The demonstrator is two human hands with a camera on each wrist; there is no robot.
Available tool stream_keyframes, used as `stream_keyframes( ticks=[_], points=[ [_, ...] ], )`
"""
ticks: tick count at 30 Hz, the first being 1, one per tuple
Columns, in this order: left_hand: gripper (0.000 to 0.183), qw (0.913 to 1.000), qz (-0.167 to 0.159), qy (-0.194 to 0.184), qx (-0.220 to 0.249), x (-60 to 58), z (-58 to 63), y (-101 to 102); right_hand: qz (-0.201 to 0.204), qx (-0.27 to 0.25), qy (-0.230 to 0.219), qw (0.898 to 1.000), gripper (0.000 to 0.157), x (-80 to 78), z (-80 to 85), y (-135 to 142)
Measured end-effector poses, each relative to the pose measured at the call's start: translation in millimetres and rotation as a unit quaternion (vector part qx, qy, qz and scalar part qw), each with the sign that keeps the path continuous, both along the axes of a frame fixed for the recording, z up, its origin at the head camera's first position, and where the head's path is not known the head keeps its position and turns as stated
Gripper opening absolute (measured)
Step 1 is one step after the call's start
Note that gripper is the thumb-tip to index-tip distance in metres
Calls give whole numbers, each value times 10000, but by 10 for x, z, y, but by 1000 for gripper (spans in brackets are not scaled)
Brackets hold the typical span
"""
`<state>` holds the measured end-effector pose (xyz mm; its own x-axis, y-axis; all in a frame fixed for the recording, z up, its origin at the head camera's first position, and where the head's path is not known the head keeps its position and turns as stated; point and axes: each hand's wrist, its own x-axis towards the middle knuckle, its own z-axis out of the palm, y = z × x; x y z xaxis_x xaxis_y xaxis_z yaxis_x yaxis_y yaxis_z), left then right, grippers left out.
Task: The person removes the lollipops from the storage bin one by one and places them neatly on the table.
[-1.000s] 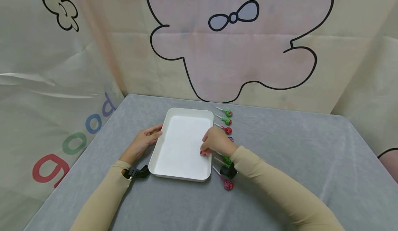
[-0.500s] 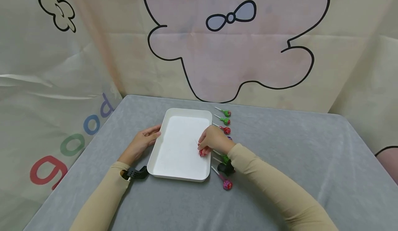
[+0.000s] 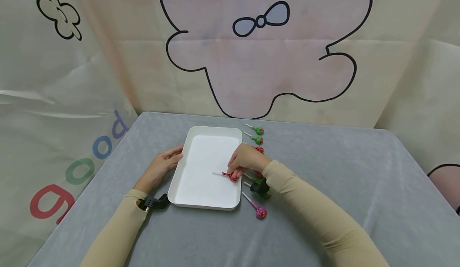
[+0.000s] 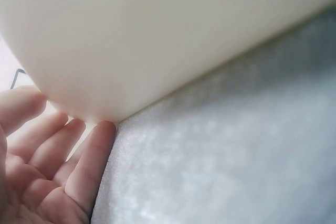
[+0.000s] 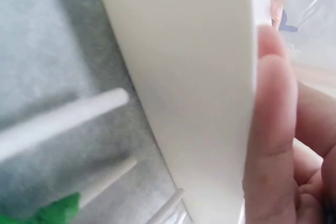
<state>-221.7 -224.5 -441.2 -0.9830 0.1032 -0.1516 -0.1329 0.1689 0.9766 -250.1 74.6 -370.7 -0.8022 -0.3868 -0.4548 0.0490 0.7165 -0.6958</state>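
Note:
A white rectangular tray (image 3: 205, 208) lies on the grey cloth between the hands. At its left side, my left hand (image 3: 158, 170) rests its fairly straight fingers (image 4: 94, 156) against the outer wall. My right hand (image 3: 248, 158) reaches over the tray's right rim and pinches a red-wrapped lollipop (image 3: 230, 176) low inside it. That lollipop's white stick points left over the tray floor. In the right wrist view, the fingertips pass behind the tray wall (image 5: 184, 77), which hides the lollipop.
Several lollipops line the tray's right side, sticks toward it: green ones (image 3: 258, 140) at the back, a red one (image 3: 259, 150), and a pink-purple one (image 3: 260, 212) nearest. The right hand and wrist strap (image 3: 260, 187) partly cover others. A printed cloth backdrop (image 3: 294, 71) stands behind the table.
The red lollipop, earlier mostly covered by the right hand's fingers, is now lower in the tray with its stick swung out to the left. The left hand stays at the tray's side.

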Motion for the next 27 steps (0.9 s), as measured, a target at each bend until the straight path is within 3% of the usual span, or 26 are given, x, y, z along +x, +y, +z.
stream_keyframes(
  ticks=[11,27],
  points=[
    [62,10000,13,-35,39,6,-23,-13,495,-38,-568,9972,6,-66,10,26],
    [62,10000,23,5,-5,-5,-4,-11,1410,555,-641,9864,11,-137,45,63]
  ],
)
